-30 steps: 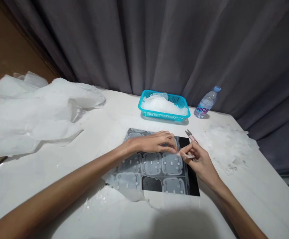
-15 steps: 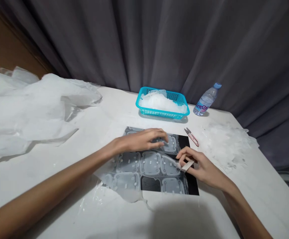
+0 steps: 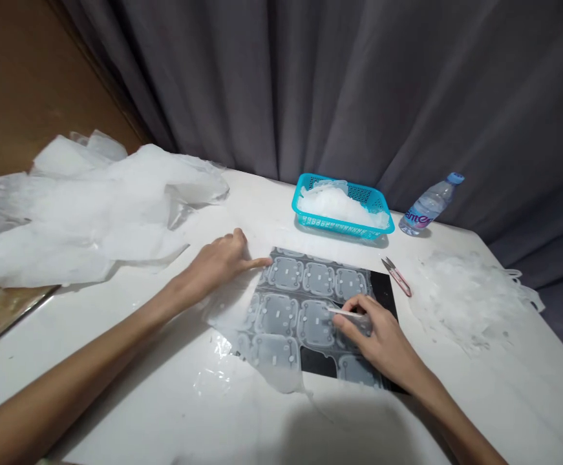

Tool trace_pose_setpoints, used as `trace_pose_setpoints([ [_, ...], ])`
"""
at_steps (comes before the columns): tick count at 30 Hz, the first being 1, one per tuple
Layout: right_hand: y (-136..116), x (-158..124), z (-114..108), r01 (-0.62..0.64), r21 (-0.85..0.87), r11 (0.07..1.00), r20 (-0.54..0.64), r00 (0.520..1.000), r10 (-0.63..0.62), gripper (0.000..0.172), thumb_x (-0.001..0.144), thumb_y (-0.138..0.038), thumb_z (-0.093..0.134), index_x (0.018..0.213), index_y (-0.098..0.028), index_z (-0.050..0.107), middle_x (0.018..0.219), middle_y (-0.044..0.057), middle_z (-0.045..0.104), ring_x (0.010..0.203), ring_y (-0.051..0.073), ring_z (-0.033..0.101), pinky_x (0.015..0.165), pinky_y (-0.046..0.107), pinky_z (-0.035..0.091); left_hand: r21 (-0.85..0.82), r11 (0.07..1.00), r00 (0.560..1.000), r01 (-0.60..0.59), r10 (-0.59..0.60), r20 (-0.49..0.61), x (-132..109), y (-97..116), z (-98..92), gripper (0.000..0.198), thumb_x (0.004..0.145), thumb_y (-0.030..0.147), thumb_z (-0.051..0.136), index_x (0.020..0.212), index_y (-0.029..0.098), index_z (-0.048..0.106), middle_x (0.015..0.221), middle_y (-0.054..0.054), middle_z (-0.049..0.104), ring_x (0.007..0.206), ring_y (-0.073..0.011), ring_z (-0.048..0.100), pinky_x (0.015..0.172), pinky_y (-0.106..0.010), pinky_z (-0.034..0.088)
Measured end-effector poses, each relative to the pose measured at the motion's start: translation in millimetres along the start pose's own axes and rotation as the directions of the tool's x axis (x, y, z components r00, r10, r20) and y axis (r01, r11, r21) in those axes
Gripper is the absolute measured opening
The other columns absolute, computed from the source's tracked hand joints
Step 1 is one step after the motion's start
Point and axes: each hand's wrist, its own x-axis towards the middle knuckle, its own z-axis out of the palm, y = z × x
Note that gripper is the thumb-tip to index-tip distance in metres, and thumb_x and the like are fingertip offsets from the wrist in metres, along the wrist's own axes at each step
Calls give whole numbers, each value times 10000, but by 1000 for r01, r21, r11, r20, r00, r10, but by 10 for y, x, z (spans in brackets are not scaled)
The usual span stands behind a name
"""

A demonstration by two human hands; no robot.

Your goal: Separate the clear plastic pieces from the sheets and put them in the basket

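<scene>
A translucent sheet with rows of rounded square shapes [image 3: 277, 314] lies over a black mat [image 3: 318, 362] on the white table. One square in the front row is cut out, and black shows through. My left hand [image 3: 220, 263] is at the sheet's back left corner, thumb stretched toward the edge, other fingers curled on the table. My right hand [image 3: 375, 328] is over the sheet's right part, its fingers pinched round a thin, pale flat piece [image 3: 344, 312]. What this piece is, I cannot make out.
A turquoise basket [image 3: 342, 227] of white pieces stands at the back, beside a water bottle [image 3: 429, 205]. Small red-handled snips [image 3: 397, 278] lie right of the mat, near a heap of clear scraps [image 3: 475, 300]. White sheets [image 3: 92, 219] are piled at the left.
My left hand has moved left off the sheet's middle to its back left corner. My right hand has shifted left over the sheet with the thin piece. The view has swung left.
</scene>
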Motion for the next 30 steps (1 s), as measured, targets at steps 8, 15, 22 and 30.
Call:
trace_pose_setpoints([
  [8,-48,59,127,190,-111,975,43,982,-187,140,1043,-210,524,1043,-226,662,995,62,719,955,255,646,839,378,490,-256,893,898,-370,415,149,168,675,335,580,1018,660,539,1402,228,586,1402,-118,608,1306,-314,546,1131,-487,413],
  [15,-222,-78,32,485,-40,874,167,865,-473,135,1033,-134,515,1084,-201,620,889,53,666,808,207,601,709,330,465,-277,915,943,-294,324,71,241,742,531,795,806,841,665,1314,230,630,1361,-128,590,1276,-343,516,1105,-529,411],
  [22,-432,-319,-49,485,106,868,251,832,-495,183,1017,-150,539,1155,-268,563,844,-11,663,740,159,618,647,291,446,-298,909,933,-293,340,117,307,711,548,777,795,859,655,1258,236,631,1297,-114,582,1221,-342,509,1094,-519,397],
  [30,-730,-213,80,460,-38,887,94,886,-455,119,1015,-153,500,1027,-239,583,843,31,683,753,194,617,661,319,484,-283,898,896,-337,398,196,513,725,522,855,715,886,699,1220,200,628,1229,-134,583,1165,-374,532,1095,-548,371],
])
